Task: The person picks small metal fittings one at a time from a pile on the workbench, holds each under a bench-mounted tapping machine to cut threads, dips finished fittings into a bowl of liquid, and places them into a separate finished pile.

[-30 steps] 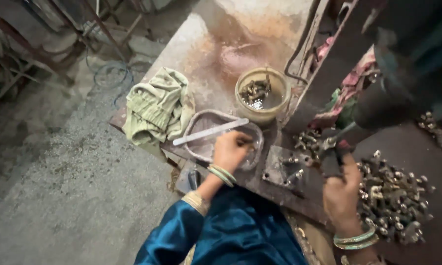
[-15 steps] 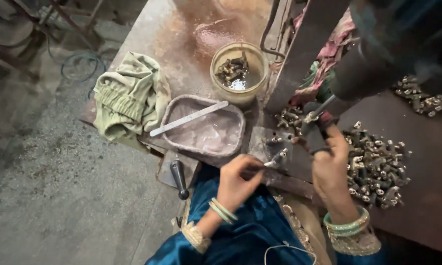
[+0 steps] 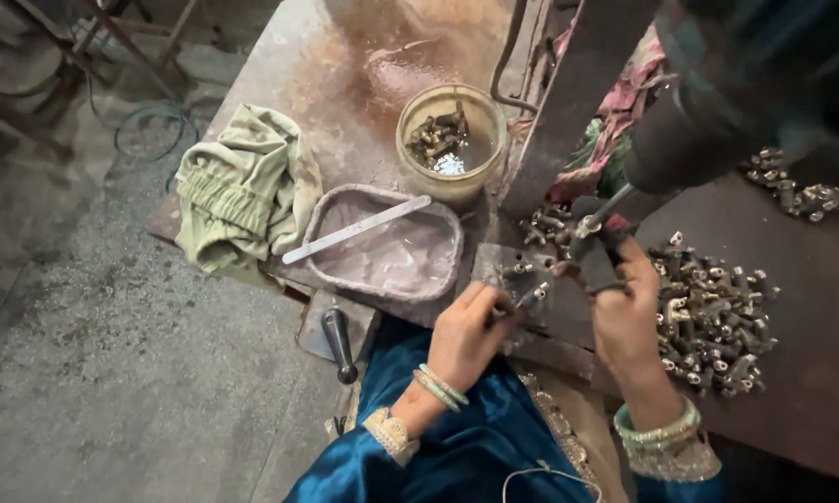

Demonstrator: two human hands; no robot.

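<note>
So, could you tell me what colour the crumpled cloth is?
Pale green; the cloth shows best in the head view.

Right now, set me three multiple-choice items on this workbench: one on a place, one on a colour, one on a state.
1. Where does the flat pale strip lie?
A. across the shallow tray
B. inside the round tub
C. on the floor

2. What colour is the crumpled cloth?
A. bright red
B. pale green
C. black

3. What is the left hand doing?
A. resting flat and open on the cloth
B. pinching a small metal part at the block
C. gripping the dark-handled tool

Answers: 1 A, the strip spans the shallow tray from rim to rim. 2 B, the cloth is a washed-out green beside the tray. 3 B, its fingertips close on a small metal part by the metal block, while the right hand grips a dark lever handle.
</note>
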